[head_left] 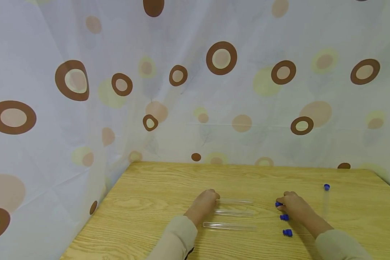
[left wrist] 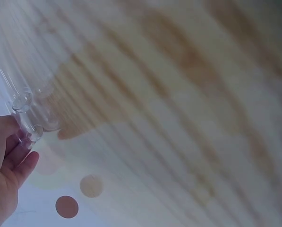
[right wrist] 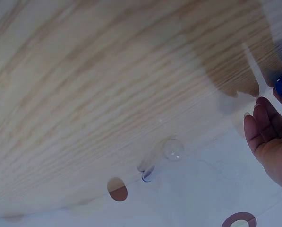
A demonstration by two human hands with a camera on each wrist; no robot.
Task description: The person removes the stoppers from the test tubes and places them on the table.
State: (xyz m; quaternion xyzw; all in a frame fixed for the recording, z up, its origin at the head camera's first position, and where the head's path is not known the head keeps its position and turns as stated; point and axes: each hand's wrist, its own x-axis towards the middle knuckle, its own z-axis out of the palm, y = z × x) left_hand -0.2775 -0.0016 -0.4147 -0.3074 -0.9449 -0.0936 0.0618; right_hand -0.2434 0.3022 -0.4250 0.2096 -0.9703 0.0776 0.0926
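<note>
Three clear test tubes lie side by side near the middle of the wooden table. At the farthest tube (head_left: 236, 200), my left hand (head_left: 203, 205) pinches the left end. Its fingers (left wrist: 23, 168) curl at the rounded glass in the left wrist view. Nearer to me are the middle tube (head_left: 234, 213) and the front tube (head_left: 229, 226). To their right, my right hand (head_left: 295, 208) grips the farthest blue cap (head_left: 278, 204) between thumb and fingers. Two more, a middle cap (head_left: 284, 217) and a front cap (head_left: 287, 233), lie below that hand.
At the right lies another clear tube (head_left: 325, 206) with a blue cap (head_left: 326, 187) on its far end. A white curtain (head_left: 188, 141) with brown and yellow circles hangs behind the table (head_left: 143, 202) and along its left side.
</note>
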